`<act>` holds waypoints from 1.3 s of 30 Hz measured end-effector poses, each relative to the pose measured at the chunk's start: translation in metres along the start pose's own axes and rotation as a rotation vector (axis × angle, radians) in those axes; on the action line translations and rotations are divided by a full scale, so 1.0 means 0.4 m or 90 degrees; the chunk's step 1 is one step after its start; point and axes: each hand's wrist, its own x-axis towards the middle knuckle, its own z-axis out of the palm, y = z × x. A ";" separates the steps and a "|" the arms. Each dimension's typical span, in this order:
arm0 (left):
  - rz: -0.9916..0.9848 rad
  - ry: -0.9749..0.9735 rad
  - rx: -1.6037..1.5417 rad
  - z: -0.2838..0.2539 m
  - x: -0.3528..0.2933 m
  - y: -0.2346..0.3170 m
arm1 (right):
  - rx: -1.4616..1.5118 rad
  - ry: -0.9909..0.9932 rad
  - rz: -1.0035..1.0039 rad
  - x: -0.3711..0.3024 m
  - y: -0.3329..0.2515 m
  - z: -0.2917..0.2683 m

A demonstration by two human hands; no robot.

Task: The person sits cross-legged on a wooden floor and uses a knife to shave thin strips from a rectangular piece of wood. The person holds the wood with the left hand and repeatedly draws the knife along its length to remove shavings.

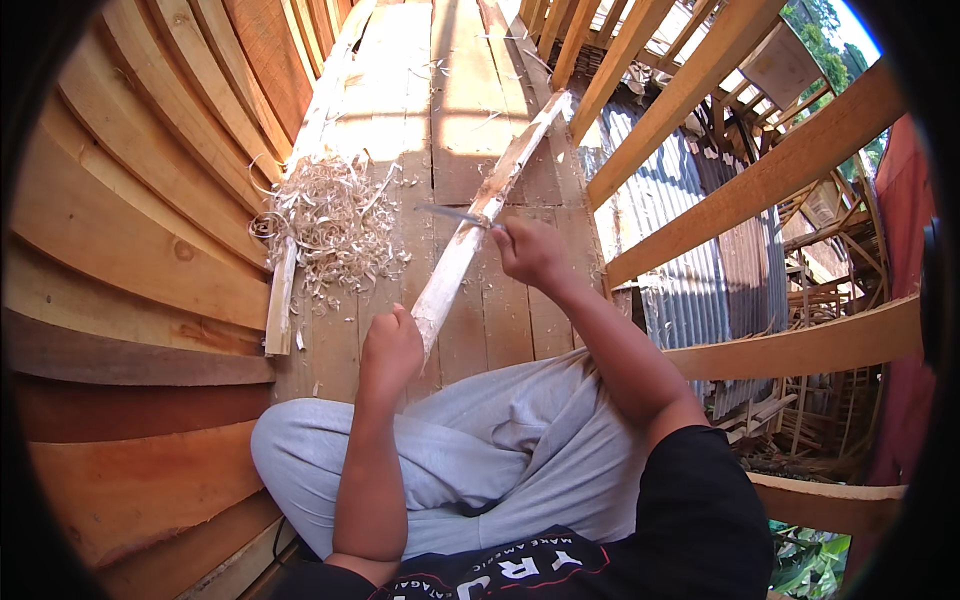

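A long, pale wooden stick (447, 272) slants away from me, its far end by the foot of the railing on the right. My left hand (392, 345) is closed at its near end. Farther up, my right hand (530, 252) grips a knife, whose handle is mostly hidden by the fingers. The thin blade (452, 213) points left and lies across the stick, slightly blurred. Toward the far end, the stick looks browner and rougher than the whitish near part. A heap of curled wood shavings (338, 215) sits to the left of it.
I sit cross-legged on a plank floor (505, 310). Another pale wood strip (283, 300) lies by the left plank wall (150, 220). Along the right runs a slatted wooden railing (750, 180), with corrugated metal sheets (690, 260) beyond it. Loose shavings dot the floor.
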 end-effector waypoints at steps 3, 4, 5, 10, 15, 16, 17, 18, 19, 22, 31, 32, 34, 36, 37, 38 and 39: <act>0.009 0.012 0.041 -0.004 -0.006 -0.007 | 0.083 0.065 0.136 0.028 -0.008 -0.015; 0.025 0.023 0.061 0.003 -0.005 0.004 | 0.047 0.038 0.093 0.011 -0.020 -0.008; 0.018 0.014 0.043 0.000 -0.003 0.003 | 0.011 0.011 0.051 -0.006 -0.024 0.003; 0.006 -0.003 -0.012 0.025 0.013 -0.029 | 0.046 0.038 0.145 0.036 0.018 -0.036; -0.006 -0.024 -0.012 0.022 0.001 -0.013 | -0.021 0.014 0.139 0.026 0.067 -0.025; -0.009 -0.043 -0.031 0.023 0.007 -0.013 | -0.014 0.061 0.175 0.043 0.082 -0.029; 0.011 -0.026 -0.001 0.021 0.009 -0.015 | 0.012 0.052 0.157 0.034 0.081 -0.016; 0.027 -0.002 0.030 0.012 0.007 -0.018 | 0.043 0.042 0.132 0.027 0.044 -0.011; 0.045 0.023 0.055 0.011 0.005 -0.014 | 0.068 0.032 0.104 0.023 0.023 -0.019; 0.002 0.001 0.016 0.008 0.011 -0.025 | 0.018 -0.051 0.050 0.011 -0.003 -0.036; -0.002 0.008 0.027 0.006 -0.004 -0.005 | 0.323 0.341 0.054 0.047 0.097 -0.026; 0.001 0.007 0.022 0.008 -0.007 -0.001 | 0.307 0.420 0.067 0.051 0.116 -0.016; 0.007 0.005 0.015 0.005 -0.012 0.004 | 0.306 0.342 0.160 0.042 0.147 -0.003; 0.012 -0.001 0.023 0.009 -0.002 -0.006 | 0.276 0.274 0.233 0.040 0.159 0.014; 0.014 -0.002 0.029 0.010 0.001 -0.009 | 0.294 0.261 0.213 0.041 0.155 0.019; 0.014 -0.002 0.029 0.012 0.002 -0.010 | 0.312 0.249 0.193 0.044 0.148 0.027; 0.013 -0.001 0.029 0.013 0.001 -0.008 | 0.331 0.236 0.173 0.045 0.132 0.026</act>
